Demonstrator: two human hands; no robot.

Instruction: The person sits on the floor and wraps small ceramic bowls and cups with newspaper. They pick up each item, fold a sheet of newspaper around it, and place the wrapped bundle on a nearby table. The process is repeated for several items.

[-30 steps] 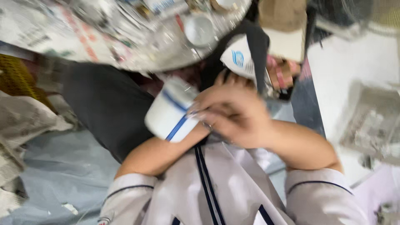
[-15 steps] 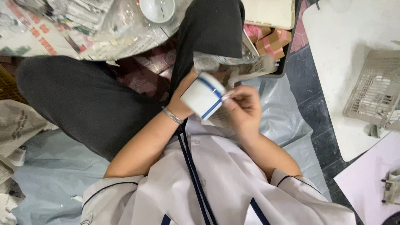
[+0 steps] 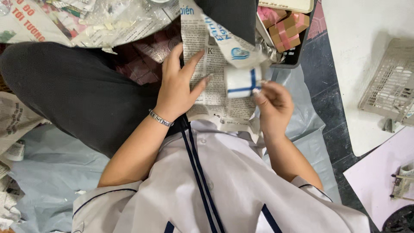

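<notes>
A sheet of newspaper (image 3: 215, 92) lies over my lap. My left hand (image 3: 179, 84), with a metal bracelet at the wrist, rests flat on the sheet with fingers spread. My right hand (image 3: 274, 103) pinches the lower rim of a white cup with blue stripes (image 3: 242, 80), holding it on its side above the paper's right part. A white wrapper with blue print (image 3: 235, 45) hangs over the cup from above.
A dark trouser leg (image 3: 69, 90) crosses the left. Crumpled newspaper and clear plastic (image 3: 103, 19) lie at the top left. Pink ribboned gift boxes (image 3: 286, 28) sit in a dark tray at the top. A pale plastic basket (image 3: 388, 82) rests on a white board at the right.
The newspaper sheet now lies spread across my lap. My left hand has left the cup and pressed flat on the paper. The cup stays in my right hand.
</notes>
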